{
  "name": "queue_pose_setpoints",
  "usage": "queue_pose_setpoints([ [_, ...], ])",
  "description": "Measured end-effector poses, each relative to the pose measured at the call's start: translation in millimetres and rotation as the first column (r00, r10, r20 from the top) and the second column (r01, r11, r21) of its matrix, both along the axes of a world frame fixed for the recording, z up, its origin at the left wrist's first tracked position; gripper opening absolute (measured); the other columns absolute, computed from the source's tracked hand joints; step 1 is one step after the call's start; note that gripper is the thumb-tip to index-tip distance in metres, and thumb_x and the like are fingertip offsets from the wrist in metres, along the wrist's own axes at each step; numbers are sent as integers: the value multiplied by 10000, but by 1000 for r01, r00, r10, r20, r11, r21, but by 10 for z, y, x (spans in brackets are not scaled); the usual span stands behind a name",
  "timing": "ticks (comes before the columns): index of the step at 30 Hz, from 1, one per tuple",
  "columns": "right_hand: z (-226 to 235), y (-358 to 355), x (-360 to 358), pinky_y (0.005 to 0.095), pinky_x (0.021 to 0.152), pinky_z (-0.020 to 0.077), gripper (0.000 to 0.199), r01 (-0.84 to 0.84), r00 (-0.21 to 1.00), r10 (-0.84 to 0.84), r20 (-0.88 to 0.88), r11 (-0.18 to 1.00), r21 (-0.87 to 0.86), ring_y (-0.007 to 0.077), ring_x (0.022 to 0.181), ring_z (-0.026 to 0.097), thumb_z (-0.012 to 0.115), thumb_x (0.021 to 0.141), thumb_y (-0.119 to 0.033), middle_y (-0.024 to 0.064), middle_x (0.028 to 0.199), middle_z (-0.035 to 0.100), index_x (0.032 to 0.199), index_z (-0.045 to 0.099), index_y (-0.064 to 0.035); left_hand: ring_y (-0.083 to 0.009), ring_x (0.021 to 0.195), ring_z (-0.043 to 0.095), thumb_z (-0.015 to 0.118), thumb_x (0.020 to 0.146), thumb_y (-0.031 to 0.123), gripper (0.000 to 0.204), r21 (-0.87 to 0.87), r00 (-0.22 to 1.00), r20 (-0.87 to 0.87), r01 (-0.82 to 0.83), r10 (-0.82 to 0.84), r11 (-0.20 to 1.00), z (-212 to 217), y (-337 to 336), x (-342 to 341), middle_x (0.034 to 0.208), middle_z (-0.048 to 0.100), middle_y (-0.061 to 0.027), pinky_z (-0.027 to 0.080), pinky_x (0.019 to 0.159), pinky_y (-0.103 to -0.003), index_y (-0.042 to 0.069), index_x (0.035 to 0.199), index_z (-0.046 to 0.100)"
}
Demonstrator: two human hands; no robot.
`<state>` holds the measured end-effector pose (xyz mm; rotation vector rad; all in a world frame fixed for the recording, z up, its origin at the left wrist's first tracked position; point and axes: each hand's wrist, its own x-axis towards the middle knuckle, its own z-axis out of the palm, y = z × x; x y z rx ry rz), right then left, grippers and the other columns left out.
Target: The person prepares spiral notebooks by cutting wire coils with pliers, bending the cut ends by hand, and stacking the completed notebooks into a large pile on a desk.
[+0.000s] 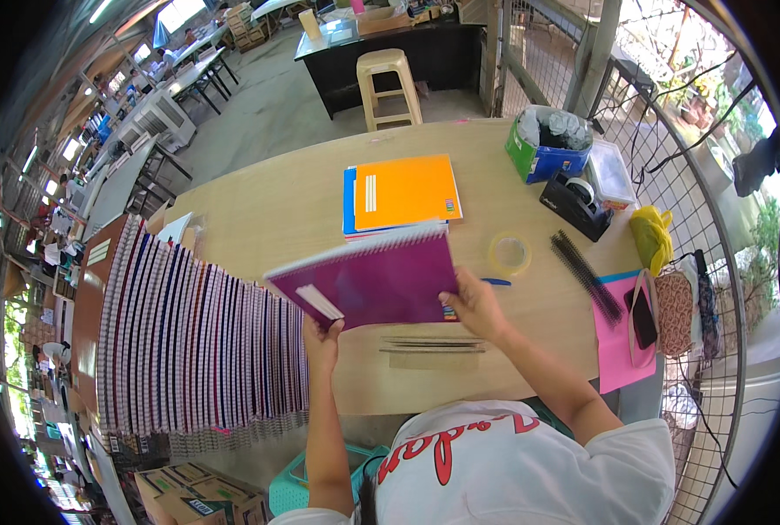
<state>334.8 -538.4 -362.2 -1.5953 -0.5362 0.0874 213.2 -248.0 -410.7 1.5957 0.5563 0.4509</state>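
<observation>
A purple spiral notebook (377, 278) is held tilted above the table, its white coil along the upper edge. My left hand (322, 346) grips its lower left corner, thumb on the cover. At the lower right corner, my right hand (475, 304) is closed on it too. Just beyond lies a small pile with an orange notebook (416, 191) on top and a blue one showing at its left edge. Left of my left hand runs a long, tightly packed row of spiral notebooks (197, 337). Several thin black binding coils (433, 345) lie on the table below the purple notebook.
On the right are a tape roll (528, 254), blue pen (496, 282), black coils (587, 278), tape dispenser (573, 208), green-blue box (552, 162), yellow bundle (650, 238), and phone (643, 319) by a pink sheet (615, 363). Wire mesh (700, 219) borders the right; a stool (383, 61) stands beyond the table.
</observation>
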Motion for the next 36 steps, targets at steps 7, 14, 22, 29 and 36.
queue_pose_setpoints([
  [7, 261, 171, -528, 383, 559, 427, 202, -150, 973, 170, 157, 980, -131, 341, 577, 489, 663, 897, -14, 197, 713, 549, 1066, 552, -28, -165, 1074, 595, 793, 815, 35, 592, -33, 978, 203, 50, -43, 998, -455, 321, -488, 1198, 617, -50, 462, 940, -304, 15, 1331, 503],
  [14, -20, -258, -710, 412, 593, 456, 193, -78, 980, 133, 148, 940, -331, 372, 650, 580, 630, 902, 6, 198, 785, 582, 1078, 564, -41, -136, 1011, 592, 704, 859, -24, 510, -39, 986, 110, 128, -123, 991, -808, -73, -634, 1144, 617, -22, 469, 887, -255, 26, 1326, 503],
  [22, -798, -1078, -940, 388, 857, 522, 294, 60, 998, -48, 44, 948, -311, 371, 999, 653, 653, 881, -7, 182, 1101, 672, 1164, 595, -63, -296, 1335, 468, 497, 971, 90, 416, 59, 954, 41, 296, -298, 953, -930, -797, -563, 1399, 523, -219, 281, 1162, -371, -30, 1368, 455],
  [29, -1359, -1108, -887, 425, 845, 527, 414, 113, 989, -81, 122, 951, -286, 404, 1035, 644, 729, 844, -54, 198, 1142, 670, 1224, 567, -66, -362, 1358, 424, 645, 853, 143, 559, 841, 950, 202, -44, -238, 539, 741, -1837, -621, 1427, 452, -269, 192, 1157, -586, 37, 1381, 496],
  [36, -914, -1772, -11, 435, 873, 505, 266, 300, 954, -274, 124, 845, -443, 335, 1049, 634, 691, 875, -81, 154, 1117, 670, 1137, 641, -80, -255, 1012, 616, 722, 838, 165, 308, 891, 873, -55, 262, -484, 371, 706, -2307, 32, 984, 667, -29, 322, 1063, -551, 128, 1137, 659],
])
